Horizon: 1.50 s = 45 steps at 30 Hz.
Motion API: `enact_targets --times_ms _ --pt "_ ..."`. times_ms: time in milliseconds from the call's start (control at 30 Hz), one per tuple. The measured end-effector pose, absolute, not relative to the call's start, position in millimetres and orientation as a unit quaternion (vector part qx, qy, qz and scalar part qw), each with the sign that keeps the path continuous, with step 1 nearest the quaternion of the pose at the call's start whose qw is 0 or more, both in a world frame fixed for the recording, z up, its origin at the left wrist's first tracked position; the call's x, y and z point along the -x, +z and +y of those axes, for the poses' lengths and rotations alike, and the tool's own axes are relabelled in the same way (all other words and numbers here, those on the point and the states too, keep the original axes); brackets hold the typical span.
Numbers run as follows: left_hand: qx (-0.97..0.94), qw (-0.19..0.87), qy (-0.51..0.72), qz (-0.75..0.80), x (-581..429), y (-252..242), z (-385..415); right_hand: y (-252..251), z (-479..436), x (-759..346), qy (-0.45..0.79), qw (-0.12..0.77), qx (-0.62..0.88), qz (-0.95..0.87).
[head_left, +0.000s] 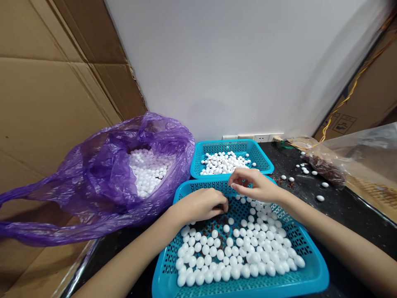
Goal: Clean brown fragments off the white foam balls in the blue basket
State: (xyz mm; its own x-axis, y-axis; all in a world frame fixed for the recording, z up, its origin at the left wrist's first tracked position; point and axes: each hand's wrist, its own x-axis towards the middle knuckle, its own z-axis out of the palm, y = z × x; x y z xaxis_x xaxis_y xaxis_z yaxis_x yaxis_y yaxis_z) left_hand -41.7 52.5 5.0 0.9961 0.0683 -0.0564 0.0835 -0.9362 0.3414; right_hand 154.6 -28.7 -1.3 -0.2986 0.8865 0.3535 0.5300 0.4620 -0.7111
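A blue plastic mesh basket (238,288) sits nearest me, holding many white foam balls (235,248) with dark brown bits (214,231) scattered among them. My left hand (201,205) hangs curled over the brown bits near the basket's far side, its fingertips hidden. My right hand (254,185) is above the far rim of that basket, and a small white ball (233,186) is pinched between its thumb and forefinger. Beyond stands a smaller blue basket (232,145) with a heap of white balls (222,163). A purple plastic bag (108,174) to the left holds many more white balls (145,171).
Loose white balls (320,198) and brown crumbs lie on the black counter (310,207) to the right. A clear plastic bag (324,169) of brown material lies there too. Cardboard (46,103) lines the left side, and a white wall with a power socket (260,138) stands behind.
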Motion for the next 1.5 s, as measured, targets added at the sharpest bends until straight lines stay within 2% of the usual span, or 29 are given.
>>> enact_targets --times_ms 233,467,700,1500 --pt "-0.984 0.171 -0.001 0.047 41 8 50 -4 -26 -155 0.283 0.417 0.474 -0.722" --pt "-0.960 0.157 0.232 0.014 37 17 47 -4 -23 -157 0.444 0.486 0.422 -0.623" --pt "-0.928 0.138 0.344 0.020 38 17 47 1 -25 -157 0.483 0.508 0.361 -0.615" --pt "-0.931 0.137 0.338 0.011 40 17 47 -2 -26 -155 0.503 0.505 0.332 -0.619"
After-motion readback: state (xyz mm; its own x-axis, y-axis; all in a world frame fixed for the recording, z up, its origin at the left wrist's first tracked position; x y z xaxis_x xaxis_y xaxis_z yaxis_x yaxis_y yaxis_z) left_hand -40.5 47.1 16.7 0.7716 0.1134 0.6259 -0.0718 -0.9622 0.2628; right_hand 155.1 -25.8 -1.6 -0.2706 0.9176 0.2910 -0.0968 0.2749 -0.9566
